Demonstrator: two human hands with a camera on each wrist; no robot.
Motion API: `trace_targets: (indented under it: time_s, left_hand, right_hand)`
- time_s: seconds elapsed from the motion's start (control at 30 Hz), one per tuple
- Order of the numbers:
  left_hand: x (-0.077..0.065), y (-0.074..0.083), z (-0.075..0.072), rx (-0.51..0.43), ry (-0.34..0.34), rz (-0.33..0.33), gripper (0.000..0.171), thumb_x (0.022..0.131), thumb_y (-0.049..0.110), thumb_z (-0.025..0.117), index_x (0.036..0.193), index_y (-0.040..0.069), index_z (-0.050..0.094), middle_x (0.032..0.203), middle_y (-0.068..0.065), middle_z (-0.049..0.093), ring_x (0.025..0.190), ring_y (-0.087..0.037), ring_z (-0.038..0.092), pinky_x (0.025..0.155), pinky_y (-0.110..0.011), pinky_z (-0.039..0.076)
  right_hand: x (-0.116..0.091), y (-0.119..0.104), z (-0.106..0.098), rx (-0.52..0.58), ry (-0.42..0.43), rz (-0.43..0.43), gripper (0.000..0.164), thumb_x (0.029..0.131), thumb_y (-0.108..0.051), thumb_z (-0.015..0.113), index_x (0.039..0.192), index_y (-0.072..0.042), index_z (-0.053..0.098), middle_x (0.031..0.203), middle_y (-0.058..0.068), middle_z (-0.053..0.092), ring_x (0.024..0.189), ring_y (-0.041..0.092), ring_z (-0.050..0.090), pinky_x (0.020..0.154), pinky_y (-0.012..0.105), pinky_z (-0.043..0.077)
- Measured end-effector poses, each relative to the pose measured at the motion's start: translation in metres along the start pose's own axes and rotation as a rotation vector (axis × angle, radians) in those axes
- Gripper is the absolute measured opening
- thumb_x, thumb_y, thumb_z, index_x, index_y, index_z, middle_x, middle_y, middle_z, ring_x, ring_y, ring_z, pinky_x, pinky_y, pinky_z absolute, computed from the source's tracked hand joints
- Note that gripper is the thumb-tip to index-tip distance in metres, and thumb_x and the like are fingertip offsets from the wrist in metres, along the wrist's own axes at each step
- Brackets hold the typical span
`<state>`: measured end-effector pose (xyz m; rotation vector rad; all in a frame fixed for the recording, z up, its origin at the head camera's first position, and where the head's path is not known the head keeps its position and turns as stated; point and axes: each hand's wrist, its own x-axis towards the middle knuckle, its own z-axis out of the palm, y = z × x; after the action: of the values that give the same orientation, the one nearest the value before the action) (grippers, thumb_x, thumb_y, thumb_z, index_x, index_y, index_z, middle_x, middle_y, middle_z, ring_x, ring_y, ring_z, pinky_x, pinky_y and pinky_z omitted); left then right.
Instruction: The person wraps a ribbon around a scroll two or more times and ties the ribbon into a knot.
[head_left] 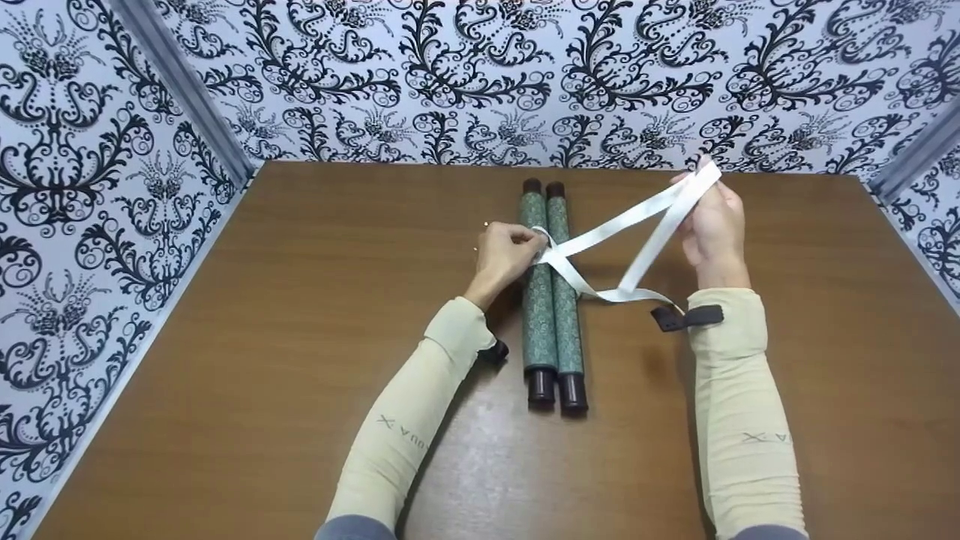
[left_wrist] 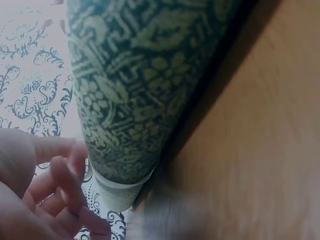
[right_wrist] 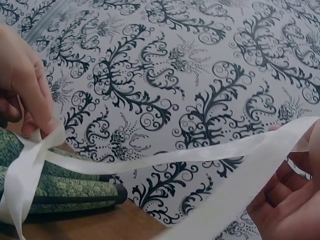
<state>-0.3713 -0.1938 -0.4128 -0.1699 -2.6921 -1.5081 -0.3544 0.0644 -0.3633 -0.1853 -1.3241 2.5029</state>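
Two green patterned scroll rollers (head_left: 538, 315) with dark end knobs lie side by side on the table, looking like one scroll rolled from both ends. A white ribbon (head_left: 592, 234) wraps around them near their upper half. My left hand (head_left: 504, 255) pinches the ribbon between thumb and finger, right over the left roller. Raised to the right, my right hand (head_left: 712, 225) grips a stretch of the ribbon, which runs up to it and folds back down in a loop. In the left wrist view, a band of ribbon (left_wrist: 125, 184) circles the roller beside my fingers.
The brown wooden table (head_left: 360, 247) meets walls with black and white scrollwork paper (head_left: 480, 82) at the back and sides. Dark straps (head_left: 686, 318) hang from the cream sleeves at the wrists. Part of the ribbon trails low near the right sleeve (head_left: 731, 330).
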Motion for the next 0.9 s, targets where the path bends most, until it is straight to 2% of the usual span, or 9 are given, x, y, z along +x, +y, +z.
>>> trace_targets:
  time_s: [0.07, 0.2, 0.27, 0.37, 0.47, 0.5, 0.67, 0.77, 0.9]
  left_hand:
    - [0.0, 0.0, -0.001, 0.005, -0.031, 0.025, 0.009, 0.086, 0.022, 0.074, 0.087, 0.017, 0.082, 0.085, 0.004, 0.075, 0.077, -0.009, 0.06, 0.067, -0.023, 0.046]
    - [0.0, -0.001, -0.002, 0.017, -0.093, 0.076, 0.01, 0.086, 0.018, 0.073, 0.089, 0.016, 0.081, 0.091, 0.003, 0.075, 0.083, -0.01, 0.061, 0.074, -0.024, 0.048]
    - [0.001, -0.001, -0.003, 0.044, -0.116, 0.11, 0.01, 0.086, 0.017, 0.072, 0.089, 0.016, 0.081, 0.09, 0.003, 0.075, 0.081, -0.011, 0.06, 0.073, -0.024, 0.047]
    - [0.001, -0.001, -0.003, 0.106, -0.138, 0.164, 0.008, 0.085, 0.017, 0.072, 0.085, 0.016, 0.08, 0.082, 0.004, 0.072, 0.077, -0.012, 0.057, 0.07, -0.026, 0.046]
    - [0.0, 0.0, -0.003, 0.183, -0.153, 0.216, 0.011, 0.086, 0.02, 0.071, 0.077, 0.017, 0.077, 0.078, 0.004, 0.069, 0.077, -0.013, 0.056, 0.072, -0.033, 0.044]
    - [0.0, 0.0, -0.003, 0.197, -0.157, 0.227, 0.011, 0.086, 0.02, 0.071, 0.077, 0.018, 0.077, 0.081, 0.005, 0.07, 0.08, -0.013, 0.057, 0.075, -0.036, 0.044]
    - [0.0, 0.0, -0.005, 0.235, -0.22, 0.238, 0.012, 0.086, 0.024, 0.07, 0.087, 0.019, 0.08, 0.099, 0.002, 0.07, 0.097, -0.016, 0.058, 0.089, -0.05, 0.039]
    - [0.0, 0.001, -0.01, 0.262, -0.286, 0.231, 0.016, 0.085, 0.024, 0.07, 0.095, 0.018, 0.08, 0.106, 0.0, 0.067, 0.103, -0.018, 0.055, 0.091, -0.052, 0.038]
    - [0.0, 0.001, -0.015, 0.281, -0.37, 0.227, 0.017, 0.082, 0.023, 0.07, 0.096, 0.017, 0.078, 0.112, -0.002, 0.063, 0.109, -0.022, 0.05, 0.09, -0.05, 0.037]
  right_hand:
    - [0.001, -0.002, -0.004, 0.008, 0.013, 0.013, 0.042, 0.1, -0.032, 0.058, 0.079, 0.002, 0.068, 0.062, 0.002, 0.058, 0.045, 0.009, 0.044, 0.042, 0.019, 0.031]
    - [0.0, -0.007, -0.008, 0.021, 0.046, 0.003, 0.041, 0.099, -0.032, 0.059, 0.078, 0.001, 0.069, 0.064, 0.004, 0.061, 0.05, 0.011, 0.051, 0.045, 0.019, 0.038]
    - [0.0, -0.009, -0.008, 0.03, 0.058, 0.004, 0.04, 0.1, -0.031, 0.059, 0.078, 0.001, 0.069, 0.065, 0.005, 0.062, 0.051, 0.012, 0.054, 0.046, 0.02, 0.04]
    - [0.001, -0.01, -0.007, 0.039, 0.072, 0.012, 0.042, 0.1, -0.031, 0.057, 0.077, 0.002, 0.068, 0.063, 0.006, 0.061, 0.048, 0.013, 0.052, 0.043, 0.021, 0.037]
    - [0.002, -0.011, -0.007, 0.053, 0.071, 0.024, 0.043, 0.101, -0.031, 0.056, 0.077, 0.002, 0.067, 0.064, 0.006, 0.06, 0.048, 0.012, 0.051, 0.042, 0.021, 0.036]
    - [0.003, -0.011, -0.007, 0.055, 0.074, 0.024, 0.043, 0.101, -0.031, 0.056, 0.076, 0.002, 0.067, 0.063, 0.006, 0.06, 0.048, 0.012, 0.051, 0.042, 0.021, 0.036]
    - [0.003, -0.011, -0.009, 0.05, 0.075, 0.029, 0.044, 0.1, -0.032, 0.057, 0.075, 0.003, 0.068, 0.06, 0.005, 0.058, 0.048, 0.013, 0.052, 0.044, 0.022, 0.038]
    - [0.003, -0.011, -0.01, 0.053, 0.072, 0.027, 0.044, 0.1, -0.031, 0.058, 0.075, 0.003, 0.068, 0.06, 0.005, 0.059, 0.047, 0.013, 0.052, 0.044, 0.021, 0.039]
    - [0.006, -0.008, -0.013, 0.03, 0.08, 0.039, 0.044, 0.1, -0.032, 0.058, 0.075, 0.002, 0.068, 0.062, 0.005, 0.06, 0.047, 0.012, 0.05, 0.043, 0.021, 0.037]
